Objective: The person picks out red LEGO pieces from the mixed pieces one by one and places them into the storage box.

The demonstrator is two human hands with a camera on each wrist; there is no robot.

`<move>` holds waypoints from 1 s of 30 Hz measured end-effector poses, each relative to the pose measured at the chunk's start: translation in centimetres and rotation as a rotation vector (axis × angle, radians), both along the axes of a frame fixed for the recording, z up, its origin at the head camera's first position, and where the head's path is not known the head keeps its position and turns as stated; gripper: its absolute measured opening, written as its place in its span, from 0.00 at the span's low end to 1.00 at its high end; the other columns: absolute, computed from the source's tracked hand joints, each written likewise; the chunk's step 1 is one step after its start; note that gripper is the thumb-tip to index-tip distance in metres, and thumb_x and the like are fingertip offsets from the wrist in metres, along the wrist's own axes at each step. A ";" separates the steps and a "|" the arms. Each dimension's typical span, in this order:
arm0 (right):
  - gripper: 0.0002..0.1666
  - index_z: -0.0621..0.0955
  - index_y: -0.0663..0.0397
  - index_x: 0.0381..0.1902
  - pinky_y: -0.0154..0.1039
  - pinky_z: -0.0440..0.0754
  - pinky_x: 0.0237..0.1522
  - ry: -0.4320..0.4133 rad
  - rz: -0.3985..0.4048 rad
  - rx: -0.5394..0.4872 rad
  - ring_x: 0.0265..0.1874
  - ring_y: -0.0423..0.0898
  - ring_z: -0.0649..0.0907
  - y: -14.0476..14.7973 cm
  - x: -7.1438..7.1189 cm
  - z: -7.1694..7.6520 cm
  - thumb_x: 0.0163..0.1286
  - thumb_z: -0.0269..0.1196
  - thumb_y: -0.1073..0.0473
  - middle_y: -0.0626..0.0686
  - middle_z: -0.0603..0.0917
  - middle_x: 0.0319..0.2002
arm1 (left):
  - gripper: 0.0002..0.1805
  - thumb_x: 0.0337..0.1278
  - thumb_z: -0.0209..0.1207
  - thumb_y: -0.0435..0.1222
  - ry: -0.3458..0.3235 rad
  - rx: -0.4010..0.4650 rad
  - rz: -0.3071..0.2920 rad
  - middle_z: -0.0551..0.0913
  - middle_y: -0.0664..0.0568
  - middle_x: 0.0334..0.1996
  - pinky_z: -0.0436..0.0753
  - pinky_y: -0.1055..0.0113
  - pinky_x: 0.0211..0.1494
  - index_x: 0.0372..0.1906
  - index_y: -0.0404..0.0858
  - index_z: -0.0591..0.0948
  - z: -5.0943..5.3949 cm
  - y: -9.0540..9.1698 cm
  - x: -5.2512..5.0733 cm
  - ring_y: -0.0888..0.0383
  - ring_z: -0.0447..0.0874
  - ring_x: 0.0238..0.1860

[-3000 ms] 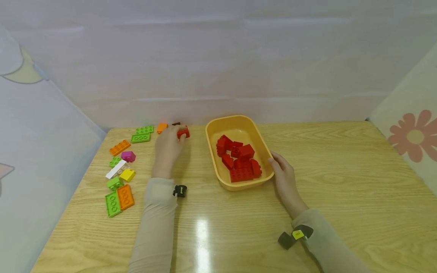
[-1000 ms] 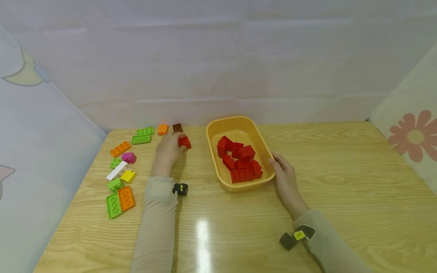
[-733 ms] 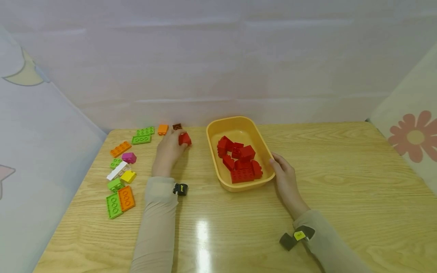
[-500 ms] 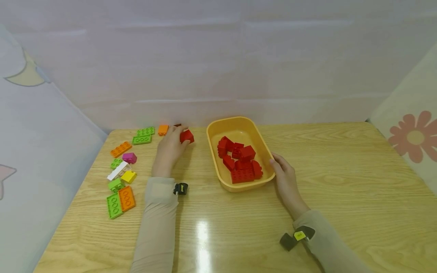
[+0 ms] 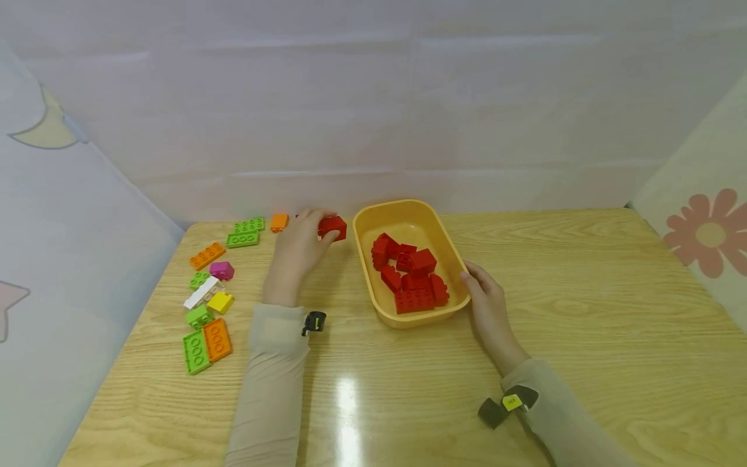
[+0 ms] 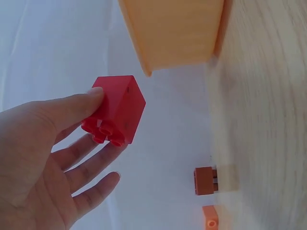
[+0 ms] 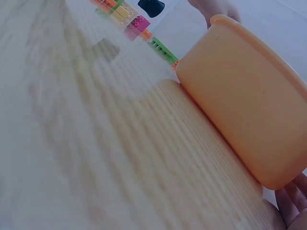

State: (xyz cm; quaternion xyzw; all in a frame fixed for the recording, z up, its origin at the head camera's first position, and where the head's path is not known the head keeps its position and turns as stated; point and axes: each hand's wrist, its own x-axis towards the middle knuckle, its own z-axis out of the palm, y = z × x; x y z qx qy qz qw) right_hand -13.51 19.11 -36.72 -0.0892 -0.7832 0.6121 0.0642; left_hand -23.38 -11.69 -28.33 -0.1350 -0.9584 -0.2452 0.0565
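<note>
My left hand point(image 5: 296, 250) pinches a red toy building brick point(image 5: 334, 226) near the back of the table, just left of the orange-yellow tub point(image 5: 403, 222). In the left wrist view the thumb presses one side of the brick point(image 6: 122, 103), its studs point down, and it hangs in the air; the other fingers spread beneath and behind it. My right hand point(image 5: 489, 305) holds the tub's near right side, thumb by the rim. Its fingers point(image 7: 293, 194) show against the tub's wall point(image 7: 244, 100) in the right wrist view. Several red bricks point(image 5: 413, 299) lie in the tub.
Orange point(image 5: 279, 222), green point(image 5: 242, 239), magenta point(image 5: 222, 270), white point(image 5: 203, 293) and yellow point(image 5: 220, 302) bricks lie along the table's left side. A brown brick point(image 6: 205, 180) sits at the back, mostly hidden by the left hand in the head view. A wall covering point(image 5: 373, 130) rises behind the table.
My left hand has lifted the red brick from beside the brown brick and carried it right towards the tub. The right hand and tub have stayed in place.
</note>
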 end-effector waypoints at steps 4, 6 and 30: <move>0.27 0.73 0.60 0.68 0.43 0.69 0.67 0.008 -0.004 0.000 0.64 0.47 0.72 0.0 -0.1 0.0 0.79 0.52 0.51 0.56 0.74 0.65 | 0.21 0.67 0.62 0.42 0.012 0.003 -0.014 0.77 0.45 0.60 0.77 0.49 0.59 0.61 0.41 0.79 0.6 0.3 0.4 0.45 0.75 0.58; 0.27 0.73 0.60 0.68 0.42 0.69 0.67 0.008 -0.003 0.005 0.65 0.47 0.72 0.1 -0.1 0.0 0.79 0.52 0.51 0.56 0.74 0.65 | 0.19 0.66 0.62 0.43 0.020 0.001 -0.021 0.78 0.46 0.59 0.77 0.50 0.59 0.59 0.41 0.80 0.9 0.4 0.6 0.45 0.76 0.57; 0.29 0.71 0.60 0.69 0.44 0.68 0.68 -0.019 0.000 -0.023 0.66 0.48 0.71 0.0 0.0 0.0 0.79 0.52 0.49 0.56 0.72 0.67 | 0.15 0.63 0.65 0.44 0.000 -0.086 -0.188 0.81 0.51 0.52 0.80 0.57 0.53 0.51 0.43 0.85 3.3 3.6 3.3 0.51 0.81 0.50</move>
